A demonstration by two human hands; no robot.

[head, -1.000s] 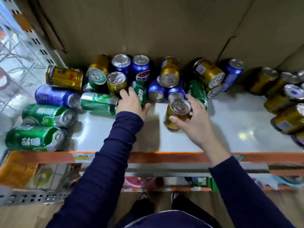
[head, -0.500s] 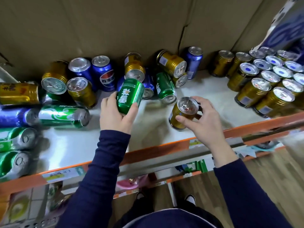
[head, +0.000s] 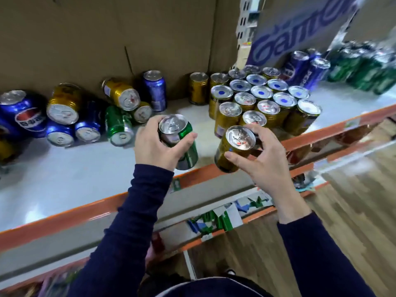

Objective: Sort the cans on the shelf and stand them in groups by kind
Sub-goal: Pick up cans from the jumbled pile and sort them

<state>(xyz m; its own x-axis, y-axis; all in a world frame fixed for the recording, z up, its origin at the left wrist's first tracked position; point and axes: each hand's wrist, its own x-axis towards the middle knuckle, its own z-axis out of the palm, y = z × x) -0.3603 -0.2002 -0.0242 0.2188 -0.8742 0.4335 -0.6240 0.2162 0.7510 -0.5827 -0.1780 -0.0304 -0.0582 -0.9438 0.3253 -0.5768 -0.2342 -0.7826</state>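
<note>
The left hand grips a green can and the right hand a gold can (both lifted, upright) above the shelf edge.

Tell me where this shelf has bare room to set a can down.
The widest bare stretch of the white metal shelf lies between the tumbled heap of blue, gold and green cans and the orange front rail. A smaller strip runs right of the standing block of gold cans, in front of the upright blue cans. Both clusters are packed tight.
</note>
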